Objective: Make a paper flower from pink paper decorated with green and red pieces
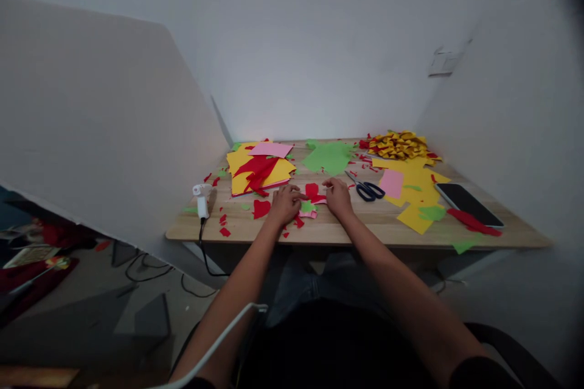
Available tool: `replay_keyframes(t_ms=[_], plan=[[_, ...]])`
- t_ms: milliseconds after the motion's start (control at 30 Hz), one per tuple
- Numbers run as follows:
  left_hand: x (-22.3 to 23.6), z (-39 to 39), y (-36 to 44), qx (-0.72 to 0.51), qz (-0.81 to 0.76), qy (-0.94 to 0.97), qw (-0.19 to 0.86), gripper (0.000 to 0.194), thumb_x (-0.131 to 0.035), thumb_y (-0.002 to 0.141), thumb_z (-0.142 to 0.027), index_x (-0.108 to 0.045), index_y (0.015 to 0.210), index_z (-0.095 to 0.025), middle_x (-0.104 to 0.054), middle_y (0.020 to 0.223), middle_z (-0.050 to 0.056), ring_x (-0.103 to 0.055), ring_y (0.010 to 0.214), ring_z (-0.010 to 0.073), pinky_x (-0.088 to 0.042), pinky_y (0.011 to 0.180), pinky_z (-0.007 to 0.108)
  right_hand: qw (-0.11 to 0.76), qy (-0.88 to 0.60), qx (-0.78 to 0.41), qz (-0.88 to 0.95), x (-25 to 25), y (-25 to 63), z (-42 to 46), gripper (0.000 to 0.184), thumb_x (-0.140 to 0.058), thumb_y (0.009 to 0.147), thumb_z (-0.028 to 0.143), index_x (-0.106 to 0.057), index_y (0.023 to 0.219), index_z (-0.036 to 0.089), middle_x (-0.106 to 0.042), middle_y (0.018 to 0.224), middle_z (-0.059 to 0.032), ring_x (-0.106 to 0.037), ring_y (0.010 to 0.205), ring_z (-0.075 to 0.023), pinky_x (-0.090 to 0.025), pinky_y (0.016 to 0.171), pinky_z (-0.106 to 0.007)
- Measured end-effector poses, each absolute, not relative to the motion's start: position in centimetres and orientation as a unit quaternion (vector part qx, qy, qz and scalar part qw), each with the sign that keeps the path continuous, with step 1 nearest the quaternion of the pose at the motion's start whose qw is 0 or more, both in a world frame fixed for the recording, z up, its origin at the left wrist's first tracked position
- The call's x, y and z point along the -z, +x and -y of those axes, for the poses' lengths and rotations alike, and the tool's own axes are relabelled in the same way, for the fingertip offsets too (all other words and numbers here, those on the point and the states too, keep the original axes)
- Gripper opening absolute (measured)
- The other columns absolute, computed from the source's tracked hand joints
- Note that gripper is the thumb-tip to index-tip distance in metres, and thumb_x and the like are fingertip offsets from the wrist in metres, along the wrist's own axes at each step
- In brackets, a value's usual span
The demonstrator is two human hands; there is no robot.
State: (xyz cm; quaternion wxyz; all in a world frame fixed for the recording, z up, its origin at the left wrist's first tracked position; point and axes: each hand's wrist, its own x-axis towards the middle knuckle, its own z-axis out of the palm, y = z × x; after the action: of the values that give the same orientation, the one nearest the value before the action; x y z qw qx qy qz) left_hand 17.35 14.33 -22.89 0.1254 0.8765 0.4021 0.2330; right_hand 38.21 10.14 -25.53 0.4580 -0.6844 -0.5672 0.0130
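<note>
My left hand [286,203] rests low over the table's front half, its fingers stretched and apart at the edge of a small group of cut pieces. Facing it, my right hand [339,197] has its fingers bent inward beside the same pieces; what they pinch, if anything, is hidden. Between the hands lie a red piece [312,189], a green piece [308,206] and a pink piece [311,214], partly overlapping. Left of my left hand is a larger red scrap [261,209]. Scissors [370,191] with dark blue handles lie to the right of my right hand.
A white hot glue gun [201,202] stands at the left edge with its cord hanging down. Behind are stacked yellow sheets [237,165], a green sheet [331,158] and a ruffled yellow heap [399,146]. A phone [468,202] lies right. White panels [91,103] flank the table.
</note>
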Motion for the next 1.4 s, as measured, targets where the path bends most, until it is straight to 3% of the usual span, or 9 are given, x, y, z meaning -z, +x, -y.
replay_keyframes(t_ms=[200,333,500,600,767,900,1100,1267,1400], plan=[[23.4,-14.6,17.4,-0.218,-0.415,0.869,0.160,0.031,-0.055,0.090,-0.028,-0.080,0.108,-0.034,-0.062,0.133,0.005,-0.048,0.130,0.0306,-0.035,0.109,0.051,0.500,-0.687,-0.033,0.526,26.4,38.8,-10.9,0.031,-0.042,0.076,0.010,-0.070,0.089,0.017,-0.073,0.095,-0.0097,-0.063,0.091,-0.0235,-0.047,0.087,-0.035],[23.8,-15.4,17.1,-0.294,-0.410,0.843,0.188,0.024,-0.064,0.087,-0.028,-0.081,0.103,-0.031,-0.065,0.131,0.005,-0.053,0.127,0.0286,-0.039,0.109,0.047,0.507,-0.688,-0.040,0.517,26.4,38.9,-10.9,0.031,-0.043,0.077,0.012,-0.071,0.089,0.018,-0.074,0.094,-0.0093,-0.063,0.087,-0.0226,-0.048,0.084,-0.034],[24.1,-16.1,16.8,-0.366,-0.444,0.793,0.199,0.027,-0.059,0.092,-0.030,-0.079,0.108,-0.022,-0.068,0.120,0.010,-0.059,0.118,0.0257,-0.044,0.103,0.039,0.482,-0.707,-0.047,0.515,26.1,38.9,-10.7,0.033,-0.043,0.080,0.012,-0.073,0.092,0.017,-0.074,0.097,-0.0094,-0.063,0.089,-0.0227,-0.047,0.086,-0.034],[24.1,-16.0,17.0,-0.356,-0.468,0.784,0.200,0.027,-0.060,0.091,-0.036,-0.079,0.104,-0.021,-0.069,0.112,0.011,-0.060,0.110,0.0287,-0.044,0.099,0.042,0.446,-0.733,-0.039,0.512,25.9,38.6,-10.4,0.028,-0.048,0.081,0.013,-0.075,0.087,0.018,-0.073,0.098,-0.0125,-0.061,0.097,-0.0257,-0.043,0.091,-0.038],[24.3,-15.8,17.4,-0.344,-0.484,0.778,0.206,0.024,-0.079,0.071,-0.035,-0.074,0.088,-0.019,-0.067,0.106,0.013,-0.055,0.113,0.0351,-0.039,0.100,0.045,0.389,-0.745,-0.041,0.540,25.3,37.7,-9.9,0.019,-0.059,0.083,0.021,-0.077,0.079,0.017,-0.071,0.101,-0.0188,-0.056,0.108,-0.0330,-0.037,0.094,-0.045],[24.6,-16.0,17.1,-0.363,-0.456,0.770,0.262,0.018,-0.079,0.066,-0.028,-0.067,0.077,-0.020,-0.066,0.086,0.007,-0.059,0.098,0.0279,-0.044,0.091,0.039,0.380,-0.714,-0.075,0.584,24.9,37.4,-9.8,0.019,-0.060,0.083,0.022,-0.077,0.091,0.020,-0.073,0.103,-0.0133,-0.058,0.104,-0.0296,-0.038,0.093,-0.041],[24.9,-16.5,16.9,-0.444,-0.408,0.697,0.389,0.027,-0.070,0.078,-0.042,-0.059,0.085,-0.018,-0.060,0.073,0.000,-0.058,0.067,0.0143,-0.049,0.063,0.025,0.417,-0.663,-0.139,0.606,24.9,37.7,-9.9,0.036,-0.057,0.089,0.039,-0.069,0.118,0.021,-0.074,0.097,-0.0067,-0.063,0.087,-0.0217,-0.043,0.080,-0.032],[25.0,-16.2,16.9,-0.481,-0.389,0.642,0.453,0.042,-0.069,0.078,-0.052,-0.057,0.102,-0.020,-0.060,0.079,0.000,-0.059,0.066,0.0128,-0.052,0.058,0.025,0.437,-0.616,-0.174,0.632,25.3,38.0,-10.0,0.029,-0.057,0.085,0.044,-0.070,0.080,0.019,-0.066,0.071,-0.0021,-0.055,0.068,-0.0182,-0.038,0.064,-0.028],[24.6,-15.8,17.0,-0.455,-0.389,0.653,0.463,0.051,-0.080,0.070,-0.045,-0.066,0.110,-0.018,-0.069,0.092,0.006,-0.065,0.074,0.0182,-0.057,0.066,0.032,0.455,-0.588,-0.191,0.641,25.3,38.2,-10.0,0.033,-0.054,0.085,0.046,-0.069,0.077,0.018,-0.064,0.069,-0.0014,-0.053,0.066,-0.0173,-0.037,0.063,-0.027]])
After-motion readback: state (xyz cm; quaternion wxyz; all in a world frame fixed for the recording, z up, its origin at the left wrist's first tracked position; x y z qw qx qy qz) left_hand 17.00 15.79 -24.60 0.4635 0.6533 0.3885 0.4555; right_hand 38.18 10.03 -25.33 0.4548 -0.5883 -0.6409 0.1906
